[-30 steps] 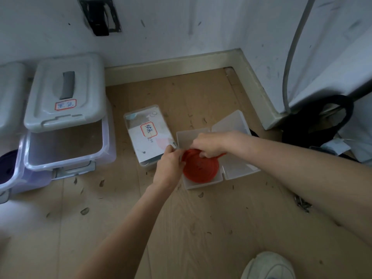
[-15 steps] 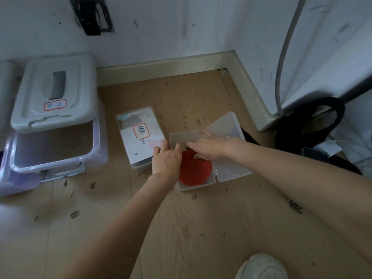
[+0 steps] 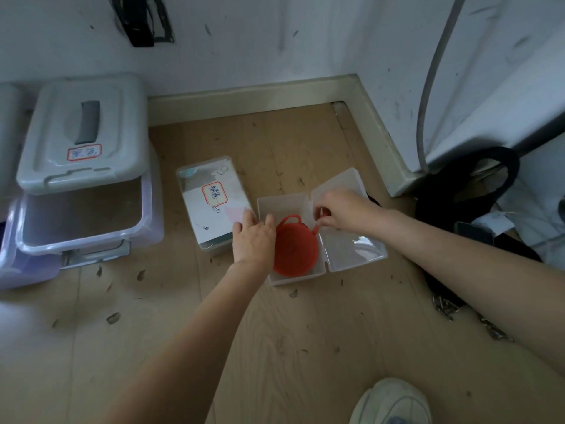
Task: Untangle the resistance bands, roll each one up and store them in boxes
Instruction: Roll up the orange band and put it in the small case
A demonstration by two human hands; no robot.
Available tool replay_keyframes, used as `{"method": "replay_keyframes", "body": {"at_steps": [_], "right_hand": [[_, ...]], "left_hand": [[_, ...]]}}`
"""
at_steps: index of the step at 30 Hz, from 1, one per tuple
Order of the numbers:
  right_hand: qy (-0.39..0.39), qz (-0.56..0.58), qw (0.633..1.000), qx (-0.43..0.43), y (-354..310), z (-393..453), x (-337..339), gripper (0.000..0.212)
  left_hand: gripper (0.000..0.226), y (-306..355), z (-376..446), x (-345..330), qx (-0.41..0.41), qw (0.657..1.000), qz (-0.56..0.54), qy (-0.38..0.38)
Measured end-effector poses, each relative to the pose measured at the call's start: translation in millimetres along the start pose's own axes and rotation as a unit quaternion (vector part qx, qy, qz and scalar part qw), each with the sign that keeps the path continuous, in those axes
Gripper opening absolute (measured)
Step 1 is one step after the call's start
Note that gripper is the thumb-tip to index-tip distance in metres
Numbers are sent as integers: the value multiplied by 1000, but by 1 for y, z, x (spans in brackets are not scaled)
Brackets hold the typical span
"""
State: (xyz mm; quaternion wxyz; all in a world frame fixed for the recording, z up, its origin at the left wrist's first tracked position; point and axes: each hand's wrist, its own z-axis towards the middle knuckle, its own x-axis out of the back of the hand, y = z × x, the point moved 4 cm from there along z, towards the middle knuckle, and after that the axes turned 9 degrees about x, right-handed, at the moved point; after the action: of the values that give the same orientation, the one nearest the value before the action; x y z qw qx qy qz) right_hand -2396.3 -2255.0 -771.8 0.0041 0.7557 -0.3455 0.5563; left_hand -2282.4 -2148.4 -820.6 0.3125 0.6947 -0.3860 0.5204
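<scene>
Both hands reached into a small clear box on the wooden floor. Left hand, fingers straight, pressed a coiled red resistance band inside it; right hand pinched the band's loose end beside the open lid.

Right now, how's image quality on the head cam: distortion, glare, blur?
Head view: wide-angle bowing bends the baseboard and walls; soft light, dim at the right edge; left edge smeared; mild glare on the open lid. The red band in the clear box is sharp; left hand and right hand are only slightly soft.
</scene>
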Motion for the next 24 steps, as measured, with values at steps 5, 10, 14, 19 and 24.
{"method": "replay_keyframes", "body": {"at_steps": [5,10,14,19,24], "right_hand": [[117,16,991,-68,-12,16,-6,11],[65,-128,986,-84,-27,44,-28,18],[-21,-112,992,-63,-26,37,-26,16],[37,-181,983,-2,-43,12,-7,19],[86,-222,970,-37,-38,-35,26,41]], "left_hand": [[41,-2,-1,-2,-3,1000,-14,3],[45,-1,-2,-4,-6,1000,8,8],[35,4,-1,-3,-9,999,39,-8],[34,1,-11,3,-34,999,16,-3],[49,-16,-51,-1,-68,994,-83,39]]}}
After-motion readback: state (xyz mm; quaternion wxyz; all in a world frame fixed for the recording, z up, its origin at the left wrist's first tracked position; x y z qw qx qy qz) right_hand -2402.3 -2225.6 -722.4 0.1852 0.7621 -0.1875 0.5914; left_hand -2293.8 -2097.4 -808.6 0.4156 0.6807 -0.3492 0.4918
